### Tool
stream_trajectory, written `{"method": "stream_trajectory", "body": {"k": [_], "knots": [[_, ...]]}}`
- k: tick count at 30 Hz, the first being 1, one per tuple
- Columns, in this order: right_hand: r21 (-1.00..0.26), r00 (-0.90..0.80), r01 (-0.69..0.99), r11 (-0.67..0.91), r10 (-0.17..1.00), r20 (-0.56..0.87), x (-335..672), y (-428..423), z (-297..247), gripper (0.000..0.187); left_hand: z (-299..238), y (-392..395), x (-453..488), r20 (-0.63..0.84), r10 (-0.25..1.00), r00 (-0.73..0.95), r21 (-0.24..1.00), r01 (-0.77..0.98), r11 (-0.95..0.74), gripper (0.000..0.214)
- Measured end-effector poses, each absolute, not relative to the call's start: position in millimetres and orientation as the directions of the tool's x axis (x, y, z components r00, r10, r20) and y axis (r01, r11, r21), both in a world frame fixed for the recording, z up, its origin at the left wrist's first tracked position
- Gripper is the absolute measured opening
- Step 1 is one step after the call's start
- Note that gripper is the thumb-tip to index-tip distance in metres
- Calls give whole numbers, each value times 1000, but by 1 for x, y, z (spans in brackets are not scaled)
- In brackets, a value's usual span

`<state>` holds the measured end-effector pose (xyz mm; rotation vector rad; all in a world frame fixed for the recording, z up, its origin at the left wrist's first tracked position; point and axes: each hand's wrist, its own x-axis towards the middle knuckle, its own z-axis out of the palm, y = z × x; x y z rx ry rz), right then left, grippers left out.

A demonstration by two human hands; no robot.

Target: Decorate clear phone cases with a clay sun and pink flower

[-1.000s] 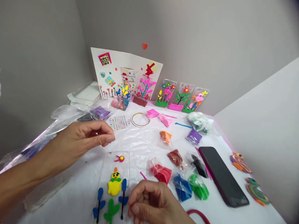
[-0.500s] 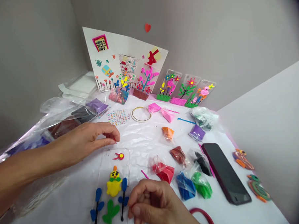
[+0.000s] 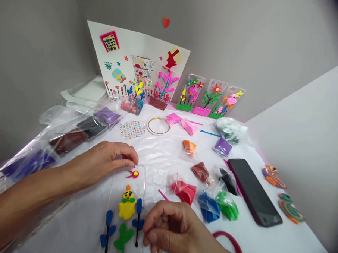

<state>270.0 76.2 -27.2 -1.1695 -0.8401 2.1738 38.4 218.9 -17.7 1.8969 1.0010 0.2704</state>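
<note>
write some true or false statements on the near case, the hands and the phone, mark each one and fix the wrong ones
1. The near case bears a yellow chick and a green plant. True.
2. The plant is farther from the person than the chick. False: it is nearer.
3. The left hand is by the case's far end. True.
4. The right hand is nearer the case than the phone is. True.
5. The right hand touches the phone. False: they are apart.
6. The phone's screen is lit. False: it is dark.

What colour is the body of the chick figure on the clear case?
Yellow; the chick figure shows best in the head view.
</note>
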Motion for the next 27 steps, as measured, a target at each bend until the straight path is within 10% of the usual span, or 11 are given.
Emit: {"method": "stream_trajectory", "body": {"k": [27], "knots": [[-721,-503,-150,-676,680,-533,271,76,-27,50,-32,218,41,-103,711,696,748,525,-406,22]]}}
